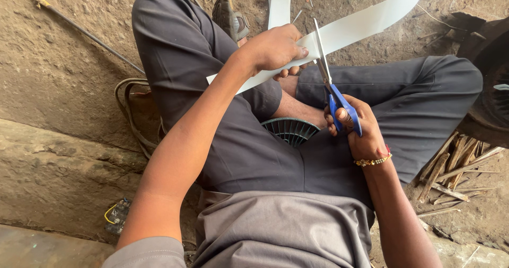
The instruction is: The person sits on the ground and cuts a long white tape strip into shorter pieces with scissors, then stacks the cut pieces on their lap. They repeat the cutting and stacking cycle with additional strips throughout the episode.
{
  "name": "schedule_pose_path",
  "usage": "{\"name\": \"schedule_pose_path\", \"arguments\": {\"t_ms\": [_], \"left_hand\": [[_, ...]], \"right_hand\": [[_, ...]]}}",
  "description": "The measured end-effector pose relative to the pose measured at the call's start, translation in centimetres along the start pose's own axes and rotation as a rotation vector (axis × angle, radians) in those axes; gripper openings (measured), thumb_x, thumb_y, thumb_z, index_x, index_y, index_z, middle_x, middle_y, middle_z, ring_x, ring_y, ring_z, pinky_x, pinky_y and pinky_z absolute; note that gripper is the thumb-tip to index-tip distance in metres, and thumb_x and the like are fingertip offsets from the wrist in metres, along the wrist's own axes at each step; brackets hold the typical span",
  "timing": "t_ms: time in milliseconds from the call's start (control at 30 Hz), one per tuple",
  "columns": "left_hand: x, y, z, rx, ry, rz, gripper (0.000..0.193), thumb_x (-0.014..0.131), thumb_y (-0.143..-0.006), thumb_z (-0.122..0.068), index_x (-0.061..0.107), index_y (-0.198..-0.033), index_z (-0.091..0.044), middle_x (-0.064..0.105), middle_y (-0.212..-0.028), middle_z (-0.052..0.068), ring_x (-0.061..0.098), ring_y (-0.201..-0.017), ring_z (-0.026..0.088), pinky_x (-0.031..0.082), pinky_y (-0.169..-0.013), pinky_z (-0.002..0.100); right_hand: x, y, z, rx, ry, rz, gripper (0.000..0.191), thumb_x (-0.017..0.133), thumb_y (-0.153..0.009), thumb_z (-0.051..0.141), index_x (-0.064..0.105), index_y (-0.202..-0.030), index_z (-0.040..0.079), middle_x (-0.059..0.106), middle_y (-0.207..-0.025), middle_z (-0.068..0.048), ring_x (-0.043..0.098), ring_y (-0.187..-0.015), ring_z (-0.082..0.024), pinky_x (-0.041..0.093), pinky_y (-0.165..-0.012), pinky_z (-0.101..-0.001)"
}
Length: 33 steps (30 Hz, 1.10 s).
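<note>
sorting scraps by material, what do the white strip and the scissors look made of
White strip: probably thin plastic sheet or stiff card; smooth matte, it holds a springy curve without creasing. Scissors: bright silvery blades, likely steel, with glossy blue handles that look like moulded plastic.

Two hands are in view: the left hand [273,48] and the right hand [356,127]. There is one pair of blue-handled scissors [331,87], two white strips [366,24] [279,2], one beaded bracelet [374,162], one dark ribbed disc [290,130], one shoe [229,16] and one long metal rod [87,34]. Several wooden sticks [450,170] lie heaped.
</note>
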<state>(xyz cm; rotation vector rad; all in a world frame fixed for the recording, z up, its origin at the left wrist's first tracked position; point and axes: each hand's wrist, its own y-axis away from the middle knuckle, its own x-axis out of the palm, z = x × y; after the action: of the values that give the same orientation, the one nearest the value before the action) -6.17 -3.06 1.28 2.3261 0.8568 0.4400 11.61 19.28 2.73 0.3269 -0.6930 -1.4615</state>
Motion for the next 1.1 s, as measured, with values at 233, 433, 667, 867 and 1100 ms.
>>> {"name": "schedule_pose_path", "arguments": {"t_ms": [233, 433, 667, 867, 1100], "left_hand": [[0.07, -0.27, 0.38, 0.027, -0.004, -0.013, 0.023, 0.058, -0.099, -0.02, 0.065, -0.099, 0.001, 0.067, -0.068, 0.006, 0.058, -0.049, 0.01, 0.048, -0.042, 0.031], [0.12, -0.51, 0.53, 0.017, 0.006, -0.02, 0.022, 0.058, -0.099, -0.02, 0.065, -0.099, 0.001, 0.068, -0.069, 0.007, 0.059, -0.049, 0.01, 0.048, -0.042, 0.031], [0.14, -0.58, 0.65, 0.03, 0.014, -0.024, 0.022, 0.059, -0.098, -0.019, 0.065, -0.1, 0.002, 0.069, -0.071, 0.007, 0.059, -0.05, 0.011, 0.048, -0.042, 0.031], [0.11, -0.53, 0.54, 0.032, 0.021, -0.032, 0.022, 0.06, -0.097, -0.018, 0.066, -0.099, 0.003, 0.068, -0.07, 0.008, 0.059, -0.049, 0.011, 0.048, -0.041, 0.031], [-0.05, -0.4, 0.29, 0.049, -0.003, 0.004, 0.025, 0.058, -0.098, -0.018, 0.069, -0.095, 0.004, 0.066, -0.067, 0.006, 0.057, -0.048, 0.011, 0.048, -0.042, 0.031]], "right_hand": [[-0.15, -0.13, -0.24, -0.002, -0.011, -0.01, 0.06, 0.082, -0.083, 0.045, 0.062, -0.112, -0.004, 0.064, -0.091, -0.008, 0.059, -0.074, -0.011, 0.05, -0.064, -0.0229], [-0.21, -0.18, -0.42, -0.002, -0.018, -0.018, 0.057, 0.081, -0.084, 0.041, 0.062, -0.111, -0.004, 0.065, -0.093, -0.008, 0.06, -0.075, -0.011, 0.051, -0.064, -0.0232], [-0.28, -0.21, -0.45, 0.009, -0.007, -0.02, 0.053, 0.081, -0.085, 0.039, 0.063, -0.11, -0.005, 0.064, -0.091, -0.008, 0.06, -0.073, -0.011, 0.052, -0.064, -0.0234], [-0.25, -0.31, -0.3, 0.012, 0.016, -0.027, 0.051, 0.08, -0.086, 0.038, 0.063, -0.108, -0.005, 0.065, -0.089, -0.008, 0.06, -0.073, -0.011, 0.052, -0.063, -0.0233], [-0.12, -0.39, -0.08, 0.014, 0.069, -0.052, 0.046, 0.081, -0.086, 0.034, 0.064, -0.104, -0.005, 0.065, -0.085, -0.007, 0.06, -0.07, -0.011, 0.052, -0.061, -0.0233]]}}
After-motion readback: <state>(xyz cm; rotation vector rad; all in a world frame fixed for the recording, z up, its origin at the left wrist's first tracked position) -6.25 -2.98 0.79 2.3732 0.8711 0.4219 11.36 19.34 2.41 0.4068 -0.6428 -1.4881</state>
